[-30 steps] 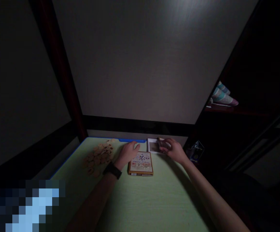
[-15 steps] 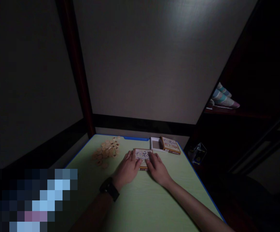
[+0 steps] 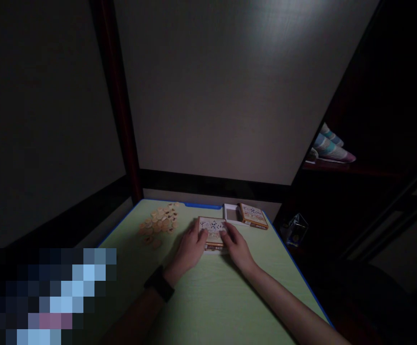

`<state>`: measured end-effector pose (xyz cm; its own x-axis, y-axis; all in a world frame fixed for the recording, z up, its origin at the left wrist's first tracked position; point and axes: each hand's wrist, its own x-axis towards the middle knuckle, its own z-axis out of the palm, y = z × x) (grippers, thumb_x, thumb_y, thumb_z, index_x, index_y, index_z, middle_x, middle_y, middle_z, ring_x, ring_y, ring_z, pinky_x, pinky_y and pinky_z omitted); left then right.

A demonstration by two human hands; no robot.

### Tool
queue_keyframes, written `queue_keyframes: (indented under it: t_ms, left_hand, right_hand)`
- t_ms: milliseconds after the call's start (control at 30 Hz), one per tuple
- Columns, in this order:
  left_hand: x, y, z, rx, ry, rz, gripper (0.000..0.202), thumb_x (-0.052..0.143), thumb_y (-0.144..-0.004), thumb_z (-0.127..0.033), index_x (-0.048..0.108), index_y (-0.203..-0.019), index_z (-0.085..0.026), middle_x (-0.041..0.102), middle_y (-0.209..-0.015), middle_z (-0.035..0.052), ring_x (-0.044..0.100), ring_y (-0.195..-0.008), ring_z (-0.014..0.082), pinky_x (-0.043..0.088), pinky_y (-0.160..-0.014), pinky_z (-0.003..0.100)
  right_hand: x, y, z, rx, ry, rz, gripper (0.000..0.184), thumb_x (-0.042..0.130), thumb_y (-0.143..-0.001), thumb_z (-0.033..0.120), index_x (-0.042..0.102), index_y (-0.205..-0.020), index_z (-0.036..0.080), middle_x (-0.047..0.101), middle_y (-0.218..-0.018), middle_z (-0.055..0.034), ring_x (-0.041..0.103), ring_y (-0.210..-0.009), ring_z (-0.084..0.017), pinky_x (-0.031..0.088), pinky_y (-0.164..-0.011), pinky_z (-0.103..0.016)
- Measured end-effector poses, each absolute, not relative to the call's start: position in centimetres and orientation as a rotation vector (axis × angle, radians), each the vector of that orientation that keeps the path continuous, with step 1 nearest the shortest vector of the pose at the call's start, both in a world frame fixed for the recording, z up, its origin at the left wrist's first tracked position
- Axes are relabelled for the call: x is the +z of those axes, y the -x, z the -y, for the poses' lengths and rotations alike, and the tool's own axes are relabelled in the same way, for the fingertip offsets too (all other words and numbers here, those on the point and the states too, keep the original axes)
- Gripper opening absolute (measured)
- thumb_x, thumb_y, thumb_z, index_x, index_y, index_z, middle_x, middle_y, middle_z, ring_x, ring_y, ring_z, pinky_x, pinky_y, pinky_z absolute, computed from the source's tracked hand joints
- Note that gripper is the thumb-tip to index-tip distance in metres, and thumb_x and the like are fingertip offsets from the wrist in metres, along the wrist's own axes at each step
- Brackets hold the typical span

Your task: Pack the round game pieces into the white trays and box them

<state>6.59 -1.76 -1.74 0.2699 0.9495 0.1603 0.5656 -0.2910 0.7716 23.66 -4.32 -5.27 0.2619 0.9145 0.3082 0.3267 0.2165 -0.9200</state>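
A printed box lid (image 3: 213, 232) with dark brush-style characters and a brown border is between my two hands near the middle of the table. My left hand (image 3: 191, 247) grips its left side, thumb on top. On the right side my right hand (image 3: 237, 247) holds it the same way. A strip of white box bottom (image 3: 215, 251) shows under the lid's near edge. To the left lies a loose heap of round wooden game pieces (image 3: 160, 221), a few with dark marks.
At the table's far right a white box tray (image 3: 233, 213) stands with a matching lid (image 3: 253, 216) partly over it. The green table (image 3: 201, 306) has a blue edge. A wall panel (image 3: 212, 96) rises behind it. A clear bag (image 3: 296, 230) is off the right side.
The lid has risen a little in both hands, and white box bottom now shows below it. My fingers have moved from lying over the top to gripping the sides.
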Motion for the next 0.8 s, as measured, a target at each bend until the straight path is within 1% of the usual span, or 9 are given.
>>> queue_keyframes:
  t_ms: [67,167,300,433,500,567,667,733,800]
  left_hand:
    - [-1.6,-6.4,1.7,0.9,-1.886,-1.339,0.053,0.037,-0.097,-0.035,0.042,-0.146,-0.018,0.064,-0.133,0.0094,0.062,-0.118,0.0241,0.046,-0.103,0.034]
    - [-1.6,-6.2,1.6,0.999,-1.813,-1.24,0.051,0.037,-0.098,-0.039,0.045,-0.146,-0.023,0.061,-0.137,0.0044,0.059,-0.124,0.0223,0.045,-0.106,0.033]
    - [-1.6,-6.2,1.7,1.039,-1.784,-1.14,0.051,0.035,-0.098,-0.041,0.047,-0.145,-0.022,0.053,-0.145,0.0022,0.049,-0.135,0.0201,0.036,-0.115,0.033]
    - [-1.7,-6.2,1.6,1.014,-1.759,-1.151,0.057,0.031,-0.099,-0.043,0.042,-0.148,-0.016,0.042,-0.153,0.0063,0.038,-0.142,0.0195,0.028,-0.119,0.034]
    - [-2.2,-6.2,1.3,0.94,-1.81,-1.222,0.06,0.033,-0.098,-0.044,0.037,-0.15,-0.013,0.041,-0.153,0.0102,0.037,-0.142,0.0218,0.029,-0.119,0.037]
    - [-3.0,-6.2,0.9,0.861,-1.956,-1.277,0.062,0.038,-0.095,-0.044,0.038,-0.149,-0.011,0.042,-0.152,0.0136,0.038,-0.142,0.0243,0.029,-0.119,0.039]
    - [-4.6,-6.2,0.4,0.793,-2.251,-1.239,0.061,0.04,-0.094,-0.044,0.045,-0.143,-0.008,0.039,-0.153,0.0161,0.033,-0.144,0.026,0.026,-0.12,0.041]
    - [-5.5,-6.2,0.3,0.757,-2.377,-1.226,0.061,0.037,-0.095,-0.045,0.046,-0.141,-0.006,0.037,-0.154,0.0183,0.031,-0.146,0.0276,0.026,-0.121,0.043]
    - [-6.1,-6.1,0.3,0.742,-2.453,-1.233,0.063,0.033,-0.097,-0.046,0.045,-0.141,-0.004,0.036,-0.154,0.0202,0.03,-0.146,0.0283,0.027,-0.12,0.044]
  right_hand:
    - [-4.8,-23.8,4.3,0.597,1.315,1.236,0.049,0.056,-0.086,0.05,0.064,-0.122,0.018,0.068,-0.125,-0.0106,0.059,-0.119,-0.028,0.043,-0.105,-0.044]
    - [-4.3,-24.2,4.2,0.588,1.257,1.162,0.05,0.058,-0.085,0.051,0.065,-0.12,0.017,0.068,-0.124,-0.0122,0.061,-0.116,-0.029,0.045,-0.103,-0.045]
    - [-3.9,-24.8,4.0,0.619,1.193,1.072,0.05,0.064,-0.08,0.049,0.066,-0.117,0.016,0.07,-0.12,-0.0129,0.064,-0.109,-0.03,0.049,-0.096,-0.045]
    - [-3.6,-26.4,3.7,0.67,1.131,0.996,0.047,0.069,-0.075,0.044,0.068,-0.114,0.017,0.071,-0.116,-0.012,0.066,-0.105,-0.03,0.053,-0.091,-0.046]
    - [-3.4,-28.1,3.3,0.665,1.132,0.956,0.048,0.069,-0.074,0.043,0.068,-0.114,0.018,0.072,-0.115,-0.0121,0.067,-0.102,-0.03,0.055,-0.087,-0.046]
    - [-3.3,-30.5,2.7,0.569,1.171,0.929,0.048,0.067,-0.074,0.044,0.067,-0.115,0.018,0.071,-0.116,-0.0123,0.068,-0.103,-0.03,0.055,-0.087,-0.046]
    - [-3.6,-34.5,2.0,0.438,1.25,0.894,0.051,0.063,-0.074,0.043,0.066,-0.117,0.015,0.07,-0.119,-0.0148,0.067,-0.105,-0.03,0.054,-0.09,-0.046]
    - [-4.3,-36.5,1.8,0.39,1.3,0.871,0.051,0.06,-0.073,0.041,0.066,-0.117,0.014,0.069,-0.119,-0.0162,0.066,-0.107,-0.03,0.052,-0.094,-0.048]
    - [-5.2,-37.8,1.9,0.338,1.352,0.869,0.049,0.06,-0.071,0.037,0.068,-0.114,0.014,0.07,-0.118,-0.0153,0.064,-0.111,-0.031,0.046,-0.1,-0.05]
